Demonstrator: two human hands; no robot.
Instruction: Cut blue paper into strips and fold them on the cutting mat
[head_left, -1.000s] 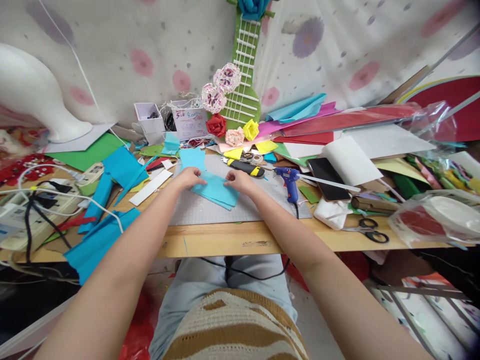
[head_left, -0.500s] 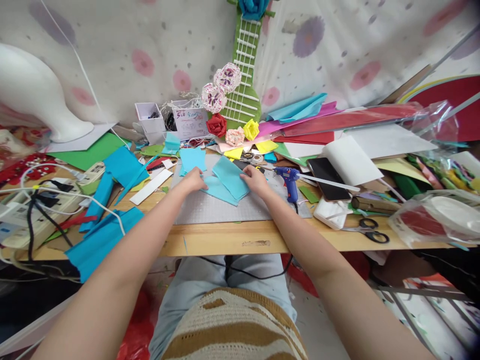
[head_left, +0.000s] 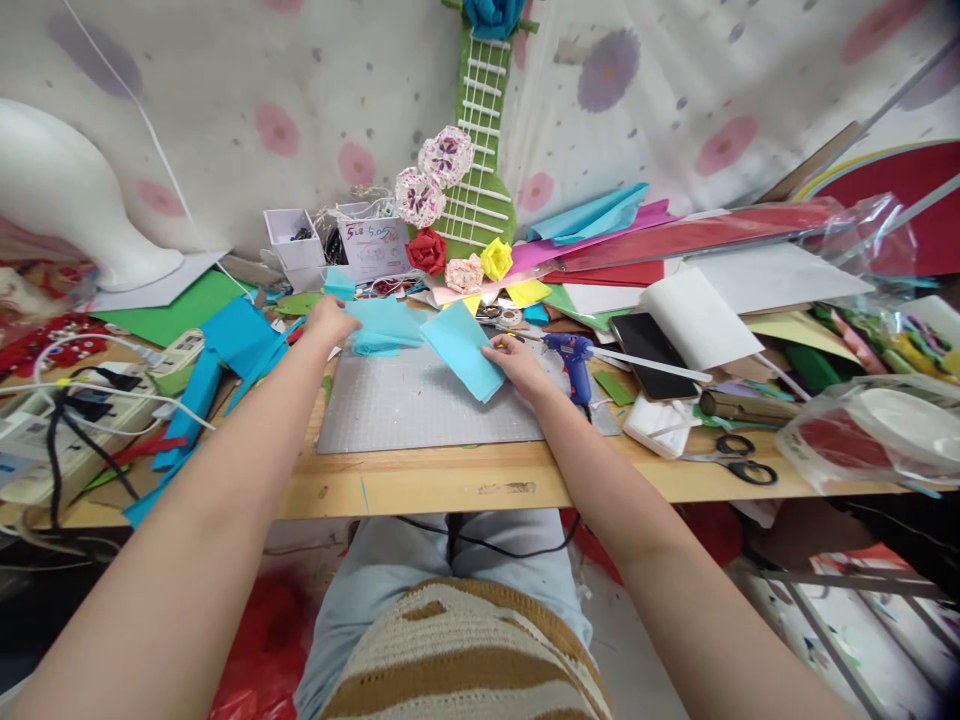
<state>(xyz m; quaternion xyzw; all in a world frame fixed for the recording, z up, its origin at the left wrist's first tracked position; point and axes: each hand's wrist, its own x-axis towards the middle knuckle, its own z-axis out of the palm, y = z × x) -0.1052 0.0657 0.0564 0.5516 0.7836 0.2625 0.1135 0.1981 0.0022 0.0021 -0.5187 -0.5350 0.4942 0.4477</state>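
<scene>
My right hand (head_left: 517,363) pinches the right edge of a light blue crepe paper piece (head_left: 463,350), raised at a tilt over the grey cutting mat (head_left: 397,405). At the mat's far left corner my left hand (head_left: 331,322) has its fingers closed at the left edge of another light blue paper piece (head_left: 388,322). That piece overlaps more light blue paper there; its held edge is partly hidden by the fingers. A blue glue gun (head_left: 574,362) lies just right of my right hand.
Scissors (head_left: 739,462), a black phone (head_left: 652,355) and a white box (head_left: 656,428) lie to the right. At left are darker blue crepe paper (head_left: 240,335) and power strips (head_left: 112,425) with cables. A green guitar-shaped decoration (head_left: 480,190) with paper flowers stands behind.
My left hand has moved left and away with one light blue piece, laying it over the paper at the mat's far left. My right hand still holds its piece, now separate.
</scene>
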